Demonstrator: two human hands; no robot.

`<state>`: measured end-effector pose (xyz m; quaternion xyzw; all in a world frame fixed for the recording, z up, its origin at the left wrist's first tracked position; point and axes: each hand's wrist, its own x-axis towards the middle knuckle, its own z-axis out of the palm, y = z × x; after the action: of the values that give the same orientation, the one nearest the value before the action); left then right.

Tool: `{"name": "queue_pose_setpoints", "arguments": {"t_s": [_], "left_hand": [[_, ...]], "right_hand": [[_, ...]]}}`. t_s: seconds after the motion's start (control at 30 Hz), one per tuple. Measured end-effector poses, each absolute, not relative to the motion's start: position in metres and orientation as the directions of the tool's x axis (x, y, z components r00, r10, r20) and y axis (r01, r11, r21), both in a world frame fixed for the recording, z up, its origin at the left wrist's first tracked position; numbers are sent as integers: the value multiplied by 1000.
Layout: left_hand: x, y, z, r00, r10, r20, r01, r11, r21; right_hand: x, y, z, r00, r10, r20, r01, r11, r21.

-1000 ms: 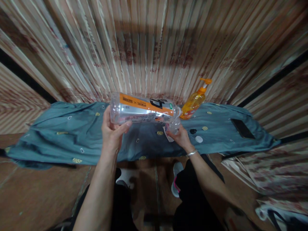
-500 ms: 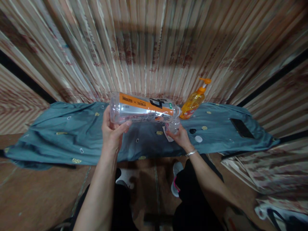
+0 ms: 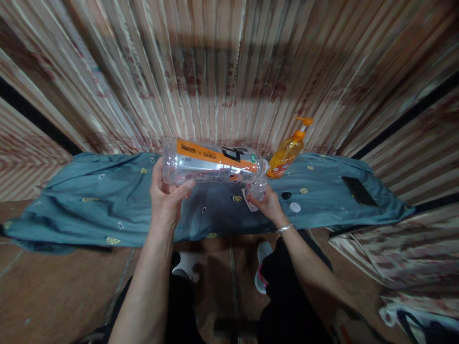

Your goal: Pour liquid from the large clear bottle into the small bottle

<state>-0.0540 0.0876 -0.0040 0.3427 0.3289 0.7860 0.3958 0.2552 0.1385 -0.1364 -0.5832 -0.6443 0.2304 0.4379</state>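
My left hand (image 3: pixel 165 198) grips the base end of a large clear plastic bottle (image 3: pixel 211 162) with an orange label, held almost level above a blue-grey cloth (image 3: pixel 89 200). The bottle's open neck points right and tips over a small clear container (image 3: pixel 257 187). My right hand (image 3: pixel 269 205) is closed around that small container, holding it just under the bottle's mouth. What is inside the small container cannot be made out.
An orange pump bottle (image 3: pixel 289 150) stands behind the small container. A white cap (image 3: pixel 295 207) and a dark cap (image 3: pixel 286 195) lie on the cloth to the right, with a black phone (image 3: pixel 358 191) further right. Striped panels rise behind. My legs and shoes are below.
Almost nothing has moved. The bottle and both hands hold the same pose; the view has shifted very slightly.
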Motion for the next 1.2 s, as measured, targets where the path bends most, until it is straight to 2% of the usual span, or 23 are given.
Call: {"name": "queue_pose_setpoints", "arguments": {"t_s": [0.6, 1.07, 1.2], "left_hand": [[-57, 87, -4, -441, 843, 307, -367, -481, 796], [-51, 84, 6, -477, 850, 225, -421, -446, 790], [-51, 84, 6, -462, 854, 239, -403, -442, 802]], "right_hand": [[255, 138, -135, 68, 954, 291, 548, 208, -810], [254, 137, -133, 56, 952, 301, 551, 222, -804], [254, 137, -132, 53, 953, 299, 543, 224, -810]]}}
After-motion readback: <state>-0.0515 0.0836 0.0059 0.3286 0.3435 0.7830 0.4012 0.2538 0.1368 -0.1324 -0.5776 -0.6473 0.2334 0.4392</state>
